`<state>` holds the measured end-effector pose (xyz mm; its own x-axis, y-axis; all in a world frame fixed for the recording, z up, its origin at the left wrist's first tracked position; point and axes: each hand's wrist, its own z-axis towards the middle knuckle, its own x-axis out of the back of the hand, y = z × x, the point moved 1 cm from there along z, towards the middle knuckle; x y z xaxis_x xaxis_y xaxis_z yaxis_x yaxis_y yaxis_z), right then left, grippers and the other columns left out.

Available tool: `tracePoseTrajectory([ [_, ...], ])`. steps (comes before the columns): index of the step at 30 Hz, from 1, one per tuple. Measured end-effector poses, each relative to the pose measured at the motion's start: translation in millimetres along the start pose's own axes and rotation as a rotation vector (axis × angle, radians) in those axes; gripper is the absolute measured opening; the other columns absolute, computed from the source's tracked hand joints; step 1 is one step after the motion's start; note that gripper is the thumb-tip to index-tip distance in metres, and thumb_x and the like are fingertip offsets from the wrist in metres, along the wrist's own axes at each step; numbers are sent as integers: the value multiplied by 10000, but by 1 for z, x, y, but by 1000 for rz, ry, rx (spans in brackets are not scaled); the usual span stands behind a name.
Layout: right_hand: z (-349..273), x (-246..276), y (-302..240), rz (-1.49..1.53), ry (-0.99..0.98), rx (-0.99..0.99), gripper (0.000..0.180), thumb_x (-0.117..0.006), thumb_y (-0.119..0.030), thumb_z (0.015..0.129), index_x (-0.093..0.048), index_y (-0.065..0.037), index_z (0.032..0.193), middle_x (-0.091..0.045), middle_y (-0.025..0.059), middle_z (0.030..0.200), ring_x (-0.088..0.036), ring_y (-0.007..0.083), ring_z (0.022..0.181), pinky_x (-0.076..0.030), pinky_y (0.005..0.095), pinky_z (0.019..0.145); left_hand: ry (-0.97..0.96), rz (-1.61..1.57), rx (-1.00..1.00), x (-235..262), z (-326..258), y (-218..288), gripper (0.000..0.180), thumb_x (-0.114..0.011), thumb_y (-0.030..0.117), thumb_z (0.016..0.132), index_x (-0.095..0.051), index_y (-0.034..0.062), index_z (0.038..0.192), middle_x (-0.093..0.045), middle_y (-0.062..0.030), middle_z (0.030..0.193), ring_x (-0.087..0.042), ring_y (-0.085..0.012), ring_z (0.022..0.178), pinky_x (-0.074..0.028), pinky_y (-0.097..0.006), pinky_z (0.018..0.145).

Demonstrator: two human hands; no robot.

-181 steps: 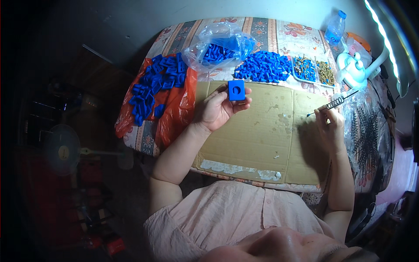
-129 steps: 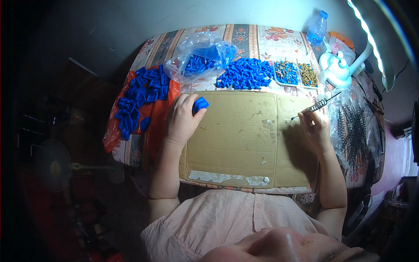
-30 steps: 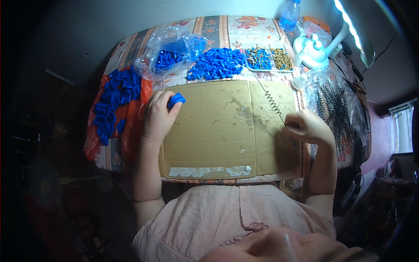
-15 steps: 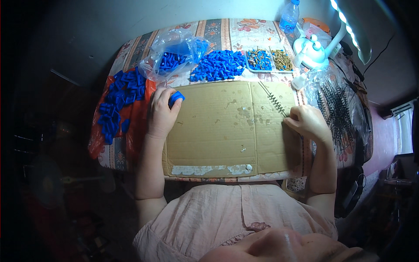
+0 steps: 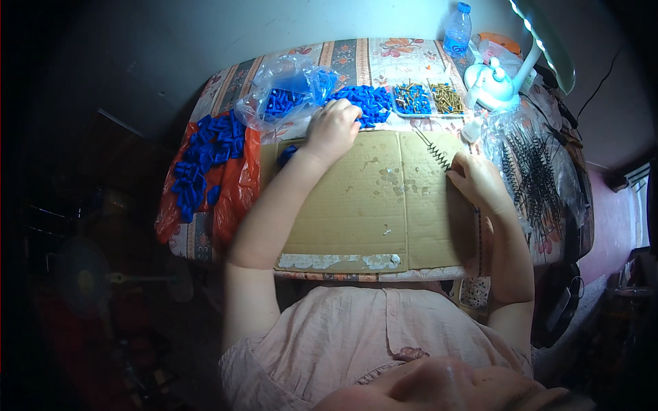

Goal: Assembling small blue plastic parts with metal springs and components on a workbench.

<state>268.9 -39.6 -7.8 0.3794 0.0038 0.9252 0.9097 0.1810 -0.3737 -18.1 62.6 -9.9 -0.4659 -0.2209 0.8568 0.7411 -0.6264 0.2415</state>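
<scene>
My left hand [image 5: 334, 127] is at the near edge of a heap of small blue cone-shaped pieces [image 5: 370, 103]. Its fingers are curled down, and whatever they pinch is hidden. Behind my left forearm, a blue plastic block [image 5: 286, 155] rests on the cardboard sheet [image 5: 356, 212], partly covered. My right hand [image 5: 478, 179] is closed on the near end of a dark coil spring [image 5: 436, 154] with a long straight leg. The spring slants away over the right part of the cardboard.
Blue blocks [image 5: 205, 154] lie on a red plastic bag [image 5: 236, 205] at left. Behind are a clear bag [image 5: 264, 109] of blue pieces and trays of blue-and-brass pins [image 5: 411, 99] and brass pins [image 5: 447, 98]. Springs [image 5: 534, 168], a small white bottle [image 5: 472, 129], a lamp [image 5: 492, 85] and a water bottle [image 5: 457, 31] stand right.
My left hand has let go of the blue block, leaving it on the cardboard, and has moved right and away to the cone heap. The right hand still holds the spring.
</scene>
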Motion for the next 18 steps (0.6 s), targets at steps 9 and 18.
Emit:
tracePoseTrajectory([
  [9, 0, 0, -5, 56, 158, 106, 100, -614, -127, 797, -615, -27, 789, -644, 179, 759, -635, 363, 734, -498, 438, 683, -53, 57, 65, -31, 17, -16, 115, -686, 162, 784, -631, 69, 825, -598, -118, 915, -582, -311, 950, -485, -419, 836],
  [18, -2, 4, -14, 206, 176, 189, 64, -637, -79, 800, -615, -22, 819, -629, 148, 734, -636, 313, 678, -489, 375, 625, -42, -586, 175, -12, 11, -10, 123, -685, 115, 843, -640, 38, 928, -655, -47, 859, -608, -113, 738, -498, -268, 696],
])
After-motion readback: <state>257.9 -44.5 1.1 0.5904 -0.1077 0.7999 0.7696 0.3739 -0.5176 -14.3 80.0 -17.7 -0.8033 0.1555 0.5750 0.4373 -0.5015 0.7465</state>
